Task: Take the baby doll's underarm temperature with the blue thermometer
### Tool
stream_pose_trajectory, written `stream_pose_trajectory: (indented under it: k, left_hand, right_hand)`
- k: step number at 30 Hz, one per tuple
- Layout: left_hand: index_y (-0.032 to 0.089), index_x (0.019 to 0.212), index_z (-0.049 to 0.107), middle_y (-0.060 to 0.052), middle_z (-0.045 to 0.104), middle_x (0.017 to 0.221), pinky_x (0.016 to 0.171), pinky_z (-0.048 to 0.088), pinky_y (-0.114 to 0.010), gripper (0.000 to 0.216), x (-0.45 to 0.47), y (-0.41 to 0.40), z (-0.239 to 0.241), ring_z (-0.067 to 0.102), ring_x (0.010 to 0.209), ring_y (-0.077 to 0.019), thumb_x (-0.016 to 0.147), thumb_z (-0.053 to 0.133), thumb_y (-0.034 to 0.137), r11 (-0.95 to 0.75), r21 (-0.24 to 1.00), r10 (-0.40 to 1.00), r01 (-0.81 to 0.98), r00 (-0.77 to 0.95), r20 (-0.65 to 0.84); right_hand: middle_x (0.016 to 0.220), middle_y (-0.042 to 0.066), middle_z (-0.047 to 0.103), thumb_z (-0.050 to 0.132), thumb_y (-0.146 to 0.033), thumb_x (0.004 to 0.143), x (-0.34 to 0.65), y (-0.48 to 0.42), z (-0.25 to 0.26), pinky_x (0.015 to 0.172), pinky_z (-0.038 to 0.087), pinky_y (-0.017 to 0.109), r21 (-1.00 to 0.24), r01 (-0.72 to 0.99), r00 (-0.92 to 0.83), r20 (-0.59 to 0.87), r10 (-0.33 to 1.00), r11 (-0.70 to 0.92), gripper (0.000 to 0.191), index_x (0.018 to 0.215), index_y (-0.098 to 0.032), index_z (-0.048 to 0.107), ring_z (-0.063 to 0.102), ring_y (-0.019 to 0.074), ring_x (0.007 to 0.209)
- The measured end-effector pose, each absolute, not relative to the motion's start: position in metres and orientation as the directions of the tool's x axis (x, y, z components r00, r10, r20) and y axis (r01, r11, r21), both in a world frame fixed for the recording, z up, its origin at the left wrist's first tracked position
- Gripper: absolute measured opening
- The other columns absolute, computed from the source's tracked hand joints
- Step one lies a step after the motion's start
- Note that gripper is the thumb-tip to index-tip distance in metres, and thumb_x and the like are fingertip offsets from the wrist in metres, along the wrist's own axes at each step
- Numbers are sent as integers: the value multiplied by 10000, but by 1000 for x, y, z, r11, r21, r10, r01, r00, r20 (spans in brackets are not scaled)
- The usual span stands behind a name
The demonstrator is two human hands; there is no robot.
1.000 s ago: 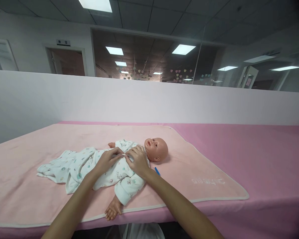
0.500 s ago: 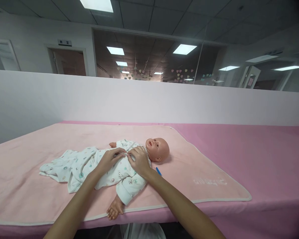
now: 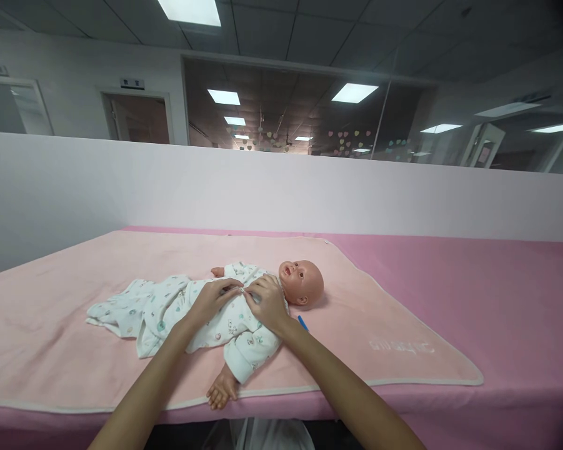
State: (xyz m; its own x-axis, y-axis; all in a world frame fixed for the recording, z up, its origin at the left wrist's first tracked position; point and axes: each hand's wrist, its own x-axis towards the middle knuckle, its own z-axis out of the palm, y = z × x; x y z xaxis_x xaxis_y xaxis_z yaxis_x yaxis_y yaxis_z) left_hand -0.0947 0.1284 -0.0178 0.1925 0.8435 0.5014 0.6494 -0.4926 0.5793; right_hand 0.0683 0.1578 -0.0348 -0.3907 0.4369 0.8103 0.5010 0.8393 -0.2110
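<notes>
A baby doll (image 3: 304,282) lies on its back with its head to the right. It wears a white romper (image 3: 169,306) with small coloured prints, its legs covered by the cloth. Over the doll's chest, my left hand (image 3: 214,299) and my right hand (image 3: 268,302) meet with fingertips almost touching. Each is closed in a pinch on a thin white tie string (image 3: 242,290) of the romper; the fingers partly cover it. The doll's near hand (image 3: 222,389) rests by the table's front edge, palm up.
Under the doll a pink blanket (image 3: 403,362) with a pale border lies over a darker pink table cover (image 3: 520,312). A small blue object (image 3: 302,323) sits beside my right wrist. A white partition (image 3: 281,194) stands behind the table.
The view has shifted slightly, so everything sits a little further right. My fingertips are closer together, and less of the white string shows between them.
</notes>
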Motion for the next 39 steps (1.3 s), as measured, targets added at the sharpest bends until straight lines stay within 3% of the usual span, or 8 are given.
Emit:
stream_pose_trajectory:
  k: [12, 18, 23, 26, 30, 39]
  left_hand:
    - [198, 834, 593, 1, 637, 791, 668, 401, -222, 230, -92, 125, -17, 559, 722, -138, 810, 419, 346, -513, 534, 820, 672, 201, 535]
    - [184, 720, 566, 4, 571, 669, 586, 363, -228, 283, -94, 123, -16, 499, 642, -141, 782, 428, 422, -424, 532, 828, 733, 76, 556]
    - [167, 514, 474, 42, 383, 471, 449, 258, -220, 398, -115, 115, -8, 344, 455, -95, 771, 410, 464, -280, 740, 953, 611, 86, 290]
    - [164, 552, 547, 24, 485, 541, 493, 312, -215, 330, -129, 107, 0, 417, 517, -109, 732, 483, 433, -234, 818, 969, 526, 195, 151]
    - [169, 761, 642, -21, 616, 805, 664, 390, -227, 221, -139, 102, 3, 520, 752, -162, 696, 547, 357, -230, 886, 938, 402, 334, 92]
    - [156, 760, 640, -23, 641, 759, 632, 410, -236, 281, -138, 105, -4, 550, 724, -167, 697, 529, 406, -224, 825, 969, 518, 212, 130]
  right_hand:
    - [752, 16, 584, 484, -178, 780, 69, 156, -35, 782, 329, 304, -207, 500, -403, 804, 437, 841, 87, 734, -188, 557, 470, 152, 777]
    - [778, 21, 574, 430, -193, 816, 70, 150, -29, 776, 330, 298, -240, 507, -350, 820, 452, 828, 106, 762, -185, 521, 463, 153, 780]
    - [799, 26, 569, 390, -202, 836, 71, 150, -29, 756, 327, 301, -267, 534, -314, 818, 481, 802, 123, 783, -187, 500, 460, 159, 775]
    - [785, 25, 564, 383, -202, 838, 70, 152, -31, 746, 325, 302, -276, 540, -314, 810, 495, 795, 130, 776, -189, 497, 456, 163, 770]
    - [772, 21, 562, 396, -197, 831, 70, 153, -32, 741, 320, 302, -272, 547, -319, 806, 498, 791, 124, 767, -190, 502, 454, 163, 762]
    - [763, 20, 571, 409, -188, 822, 69, 153, -32, 762, 315, 300, -233, 565, -338, 809, 480, 791, 118, 760, -189, 510, 452, 160, 755]
